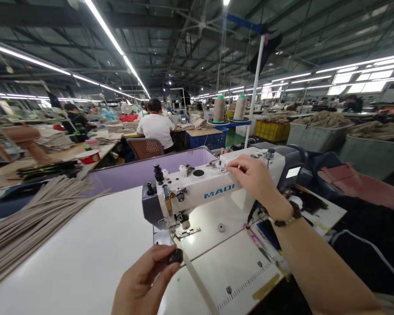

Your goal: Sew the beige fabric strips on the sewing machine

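Observation:
My left hand [147,278] pinches a small dark round part [175,256] in front of the needle area, beside a beige strip [197,280] that runs from under the presser foot toward me. My right hand [249,175] is at the top of the white sewing machine [197,192], fingers pinched together near the metal fitting [219,163] there; whatever they hold is too small to name. A grey round bobbin-like piece [221,227] lies on the machine bed below the arm.
Long beige strips [39,218] lie at the left of the white table [85,249]. Pink-handled scissors [256,238] rest at the right. Two thread cones [219,108] stand behind the machine. A person in white [156,127] sits farther back. Fabric-filled bins [318,135] stand at right.

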### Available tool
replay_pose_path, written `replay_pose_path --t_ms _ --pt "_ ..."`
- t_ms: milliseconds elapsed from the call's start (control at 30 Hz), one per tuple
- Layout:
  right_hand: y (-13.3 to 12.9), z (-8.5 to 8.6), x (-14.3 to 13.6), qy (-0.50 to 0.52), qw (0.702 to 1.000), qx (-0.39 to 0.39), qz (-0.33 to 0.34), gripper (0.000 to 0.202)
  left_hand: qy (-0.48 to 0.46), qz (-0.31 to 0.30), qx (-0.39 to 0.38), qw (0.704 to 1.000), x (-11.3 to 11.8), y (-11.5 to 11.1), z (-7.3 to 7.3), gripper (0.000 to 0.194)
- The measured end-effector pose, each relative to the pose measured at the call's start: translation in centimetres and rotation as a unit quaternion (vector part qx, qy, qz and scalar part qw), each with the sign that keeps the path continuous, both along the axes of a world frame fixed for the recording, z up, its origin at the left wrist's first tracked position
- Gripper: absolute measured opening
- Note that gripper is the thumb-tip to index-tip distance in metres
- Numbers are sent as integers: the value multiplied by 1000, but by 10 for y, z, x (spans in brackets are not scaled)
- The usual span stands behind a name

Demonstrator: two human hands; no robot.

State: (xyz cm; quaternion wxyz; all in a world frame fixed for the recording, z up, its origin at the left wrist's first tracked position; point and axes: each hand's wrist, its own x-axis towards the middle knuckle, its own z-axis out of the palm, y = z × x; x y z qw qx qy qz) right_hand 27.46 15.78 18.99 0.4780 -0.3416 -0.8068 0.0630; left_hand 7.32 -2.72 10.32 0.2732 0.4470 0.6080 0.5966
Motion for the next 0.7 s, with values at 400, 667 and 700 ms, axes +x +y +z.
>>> replay_pose_path --t_ms 400,667,700 --pt "41 16 -13 -111 987 -19 -118 17 391 -13 222 893 1 38 13 14" --pt "29 10 -3 -94 988 4 -122 13 449 -8 245 859 3 40 17 20" --pt "32 12 -7 -91 989 9 -119 14 454 -5 249 855 4 40 18 21"
